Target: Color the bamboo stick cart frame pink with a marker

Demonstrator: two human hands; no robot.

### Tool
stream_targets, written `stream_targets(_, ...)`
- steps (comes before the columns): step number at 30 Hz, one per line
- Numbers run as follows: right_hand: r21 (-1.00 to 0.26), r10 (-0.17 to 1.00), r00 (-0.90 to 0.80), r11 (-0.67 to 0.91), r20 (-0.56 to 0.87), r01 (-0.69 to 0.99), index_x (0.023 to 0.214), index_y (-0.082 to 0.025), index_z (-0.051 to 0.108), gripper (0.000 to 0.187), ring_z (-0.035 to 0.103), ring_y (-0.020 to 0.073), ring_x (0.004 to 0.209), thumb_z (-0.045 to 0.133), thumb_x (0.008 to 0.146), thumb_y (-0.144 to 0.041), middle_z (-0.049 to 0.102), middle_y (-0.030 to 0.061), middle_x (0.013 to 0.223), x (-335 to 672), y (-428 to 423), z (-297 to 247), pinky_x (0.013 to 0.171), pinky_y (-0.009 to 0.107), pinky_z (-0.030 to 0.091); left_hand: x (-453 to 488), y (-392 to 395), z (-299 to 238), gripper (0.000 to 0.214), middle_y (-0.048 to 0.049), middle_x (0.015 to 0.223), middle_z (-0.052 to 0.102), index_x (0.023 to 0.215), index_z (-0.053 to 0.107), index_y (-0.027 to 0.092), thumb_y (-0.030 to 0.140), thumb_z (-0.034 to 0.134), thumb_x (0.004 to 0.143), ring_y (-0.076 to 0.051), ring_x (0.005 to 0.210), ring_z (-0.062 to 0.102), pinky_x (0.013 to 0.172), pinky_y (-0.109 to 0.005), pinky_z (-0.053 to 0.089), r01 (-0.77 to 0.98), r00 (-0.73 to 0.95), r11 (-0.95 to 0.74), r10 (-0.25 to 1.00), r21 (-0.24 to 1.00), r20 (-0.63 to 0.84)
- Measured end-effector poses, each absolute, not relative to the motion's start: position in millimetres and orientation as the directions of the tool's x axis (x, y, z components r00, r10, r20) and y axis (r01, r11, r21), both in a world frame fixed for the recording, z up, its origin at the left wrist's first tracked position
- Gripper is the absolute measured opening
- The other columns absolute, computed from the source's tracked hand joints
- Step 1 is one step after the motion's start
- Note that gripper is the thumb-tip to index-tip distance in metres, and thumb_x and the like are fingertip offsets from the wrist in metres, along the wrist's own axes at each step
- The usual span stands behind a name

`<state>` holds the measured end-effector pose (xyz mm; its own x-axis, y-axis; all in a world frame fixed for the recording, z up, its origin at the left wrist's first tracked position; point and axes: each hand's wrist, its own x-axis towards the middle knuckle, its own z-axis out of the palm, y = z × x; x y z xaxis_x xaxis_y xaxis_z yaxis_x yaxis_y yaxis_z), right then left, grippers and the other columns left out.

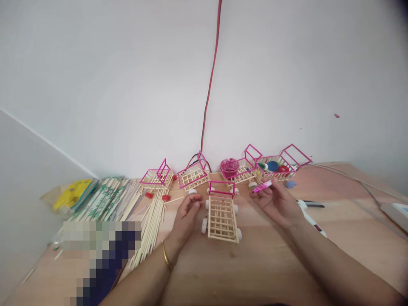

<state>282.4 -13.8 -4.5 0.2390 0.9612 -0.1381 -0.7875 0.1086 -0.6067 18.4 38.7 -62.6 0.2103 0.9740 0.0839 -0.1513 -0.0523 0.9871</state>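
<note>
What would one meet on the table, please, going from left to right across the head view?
Yellow bag, wrapped stick bundles, loose sticks, left hand, front toy cart, right hand holding a pink object, white tool.

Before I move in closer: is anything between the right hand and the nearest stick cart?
Nothing visible stands in the way: only wooden tabletop lies between the right hand and the nearest stick cart, whose own white wheels stick out on that side.
</note>
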Motion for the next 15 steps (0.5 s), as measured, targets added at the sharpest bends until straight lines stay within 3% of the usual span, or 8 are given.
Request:
stream_targets(3, -0.56, 0.97, 0.191, 0.075, -0.151, -0.825, 0.073, -0.022, 0.056, 0.024, 0.042, 0.0061, 0.048, 0.073, 0.084, -0.034, 0.039, -0.0095, 0.051, 286.9, -13.2, -7.3, 0.063, 0.025, 0.054, 15.8, 39.9, -61.2, 0.043, -0.0078, 0.123, 0.063, 0.111, 0.063, 0.024, 0.044, 0.076, 0.076, -0.024, 0.117, 0.059, 0.105, -0.039, 0.044, -0.243, 0.331, 0.018, 0.941, 0.97, 0.065)
stream_targets(9, -0.504, 0.974, 0.1, -0.016, -0.202, -0.863, 0.077, -0.021, 0.059, 0.02, 0.043, 0.0065, 0.048, 0.074, 0.083, -0.033, 0.042, -0.0089, 0.052, 284.5, -14.0, -14.8, 0.059, 0.025, 0.053, 8.9, 46.4, -66.9, 0.087, -0.0142, 0.145, 0.051, 0.134, 0.052, 0.029, 0.064, 0.082, 0.061, -0.032, 0.142, 0.041, 0.116, -0.048, 0.033, -0.301, 0.496, 0.049, 0.861, 0.952, 0.112)
stream_targets(13, -0.502, 0.974, 0.077, -0.041, -0.214, -0.864, 0.075, -0.021, 0.059, 0.022, 0.045, 0.0066, 0.048, 0.077, 0.08, -0.033, 0.042, -0.009, 0.051, 281.8, -15.0, -15.2, 0.061, 0.026, 0.054, 7.1, 47.3, -67.6, 0.123, -0.0145, 0.158, 0.036, 0.151, 0.033, 0.034, 0.07, 0.084, 0.045, -0.035, 0.149, 0.028, 0.12, -0.053, 0.026, -0.277, 0.592, -0.043, 0.779, 0.96, 0.206)
stream_targets(15, -0.493, 0.974, 0.065, -0.053, -0.218, -0.868, 0.077, -0.02, 0.06, 0.023, 0.046, 0.0062, 0.047, 0.079, 0.078, -0.033, 0.042, -0.0096, 0.051, 281.3, -15.4, -15.6, 0.062, 0.026, 0.054, 6.9, 44.3, -66.1, 0.142, -0.0151, 0.161, 0.03, 0.155, 0.023, 0.036, 0.068, 0.088, 0.033, -0.039, 0.148, 0.028, 0.119, -0.056, 0.026, -0.216, 0.621, -0.085, 0.757, 0.973, 0.204)
